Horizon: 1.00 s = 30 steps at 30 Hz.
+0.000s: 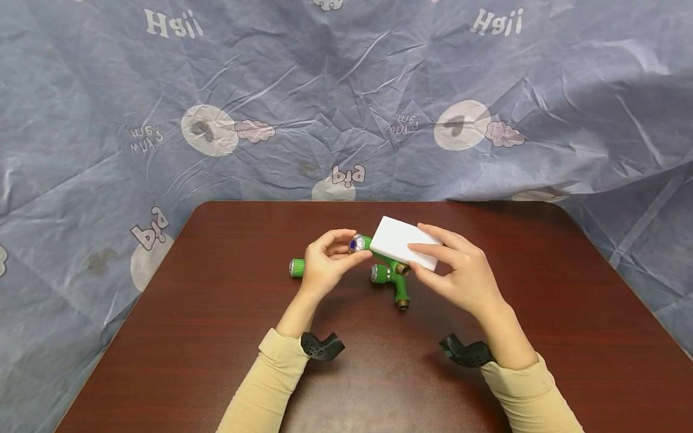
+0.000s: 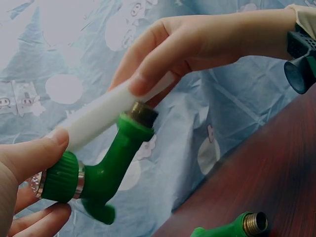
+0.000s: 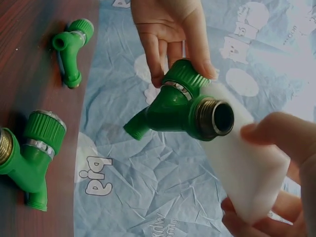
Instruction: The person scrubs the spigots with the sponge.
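My left hand (image 1: 323, 264) pinches the ribbed knob of a green tap (image 2: 106, 173) between thumb and fingers, holding it up above the table. The tap has a brass threaded end (image 3: 216, 118) and a short spout. In my right hand (image 1: 468, 273) is a white block that looks like a sponge (image 1: 399, 240), gripped at its far end with the thumb on one face and fingers on the other. The sponge lies alongside the tap, close to its knob; whether it touches the body cannot be told. It hides part of the tap in the head view.
On the dark red-brown table (image 1: 233, 373) lies a second green tap (image 1: 400, 288) below the held one. Another green tap (image 1: 296, 268) lies to the left, mostly hidden behind my left hand. A patterned blue-grey sheet (image 1: 303, 96) hangs behind the table.
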{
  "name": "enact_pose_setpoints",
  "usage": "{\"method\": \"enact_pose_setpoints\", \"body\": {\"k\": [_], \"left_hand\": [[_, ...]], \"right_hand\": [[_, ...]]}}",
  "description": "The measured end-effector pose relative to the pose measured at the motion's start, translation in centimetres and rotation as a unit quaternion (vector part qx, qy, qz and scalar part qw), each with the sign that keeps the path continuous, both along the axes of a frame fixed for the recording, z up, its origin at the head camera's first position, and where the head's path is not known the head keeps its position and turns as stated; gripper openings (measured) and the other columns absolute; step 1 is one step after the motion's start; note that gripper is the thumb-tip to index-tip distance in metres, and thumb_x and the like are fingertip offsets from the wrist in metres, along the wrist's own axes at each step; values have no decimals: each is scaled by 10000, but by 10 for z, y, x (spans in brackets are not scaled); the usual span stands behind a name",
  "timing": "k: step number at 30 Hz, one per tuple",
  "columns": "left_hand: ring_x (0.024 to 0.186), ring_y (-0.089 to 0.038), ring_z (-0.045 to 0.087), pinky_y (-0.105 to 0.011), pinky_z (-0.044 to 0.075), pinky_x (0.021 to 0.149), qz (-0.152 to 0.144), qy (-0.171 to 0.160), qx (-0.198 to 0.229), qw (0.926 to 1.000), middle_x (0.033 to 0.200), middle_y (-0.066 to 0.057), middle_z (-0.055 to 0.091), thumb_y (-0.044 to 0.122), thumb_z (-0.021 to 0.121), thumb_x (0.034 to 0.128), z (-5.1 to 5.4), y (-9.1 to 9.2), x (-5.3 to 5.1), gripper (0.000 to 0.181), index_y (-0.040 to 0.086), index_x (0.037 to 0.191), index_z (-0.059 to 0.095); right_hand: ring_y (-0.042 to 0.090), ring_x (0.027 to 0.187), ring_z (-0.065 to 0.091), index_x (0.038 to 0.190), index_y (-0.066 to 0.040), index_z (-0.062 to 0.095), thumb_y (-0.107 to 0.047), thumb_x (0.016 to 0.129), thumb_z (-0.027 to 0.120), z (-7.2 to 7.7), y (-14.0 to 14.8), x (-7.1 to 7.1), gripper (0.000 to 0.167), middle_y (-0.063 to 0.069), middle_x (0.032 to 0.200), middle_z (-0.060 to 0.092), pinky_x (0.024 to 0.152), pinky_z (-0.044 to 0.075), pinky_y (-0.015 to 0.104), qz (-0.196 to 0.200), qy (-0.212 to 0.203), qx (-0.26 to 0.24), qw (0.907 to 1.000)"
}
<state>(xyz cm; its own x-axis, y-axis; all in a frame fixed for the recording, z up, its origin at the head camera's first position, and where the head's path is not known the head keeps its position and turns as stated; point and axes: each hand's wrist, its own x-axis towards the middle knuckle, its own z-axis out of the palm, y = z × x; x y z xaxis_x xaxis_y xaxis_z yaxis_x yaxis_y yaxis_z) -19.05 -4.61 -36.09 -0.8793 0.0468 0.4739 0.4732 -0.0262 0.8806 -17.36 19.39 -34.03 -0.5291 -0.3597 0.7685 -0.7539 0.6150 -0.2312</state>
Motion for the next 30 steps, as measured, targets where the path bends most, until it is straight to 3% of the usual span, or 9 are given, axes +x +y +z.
{"method": "enact_pose_setpoints", "body": {"k": [5, 15, 20, 24, 27, 30], "left_hand": [[784, -335, 643, -431, 562, 715, 167, 442, 67, 9989, 919, -234, 610, -72, 808, 659, 0, 1, 1, 408, -108, 1037, 659], [725, -341, 650, -423, 571, 651, 607, 772, -148, 9951, 844, -215, 596, -28, 854, 607, 3, 3, 5, 396, -98, 945, 659], [740, -321, 655, -410, 572, 654, 631, 882, -347, 9935, 861, -196, 642, -11, 854, 620, 5, 2, 6, 388, -66, 956, 668], [830, -316, 657, -413, 565, 716, 475, 857, -576, 9935, 923, -196, 677, -20, 828, 660, 5, 1, 6, 410, -76, 1030, 660], [880, -261, 653, -347, 564, 742, 355, 837, -713, 9933, 996, -129, 680, -3, 809, 684, -8, 0, -3, 433, -24, 1091, 664], [889, -210, 649, -287, 558, 746, 428, 817, -763, 9928, 1029, -80, 673, 2, 799, 678, -20, -2, -13, 455, 33, 1114, 675]], "right_hand": [[284, 961, 608, 959, -124, 750, -142, 708, 714, -1, -3, 0, 254, 104, 1165, 633, 675, 463, 403, -232, 213, 49, 9995], [265, 1001, 605, 955, -109, 752, -157, 719, 719, -4, -3, -3, 243, 101, 1179, 631, 738, 449, 311, 256, 184, -1, 9995], [269, 992, 606, 950, -90, 751, -152, 723, 712, -6, -5, -6, 238, 120, 1164, 635, 761, 449, 311, 343, 339, -173, 9987], [276, 982, 606, 957, -81, 749, -143, 726, 713, -9, -7, -7, 242, 125, 1159, 636, 774, 455, 329, 301, 460, -187, 9983], [275, 972, 605, 963, -79, 748, -144, 726, 713, -10, -7, -8, 248, 119, 1158, 636, 767, 452, 326, 270, 480, -204, 9983], [274, 976, 603, 969, -85, 747, -153, 732, 713, -10, -8, -8, 249, 109, 1164, 635, 757, 450, 327, 273, 411, -156, 9987]]}}
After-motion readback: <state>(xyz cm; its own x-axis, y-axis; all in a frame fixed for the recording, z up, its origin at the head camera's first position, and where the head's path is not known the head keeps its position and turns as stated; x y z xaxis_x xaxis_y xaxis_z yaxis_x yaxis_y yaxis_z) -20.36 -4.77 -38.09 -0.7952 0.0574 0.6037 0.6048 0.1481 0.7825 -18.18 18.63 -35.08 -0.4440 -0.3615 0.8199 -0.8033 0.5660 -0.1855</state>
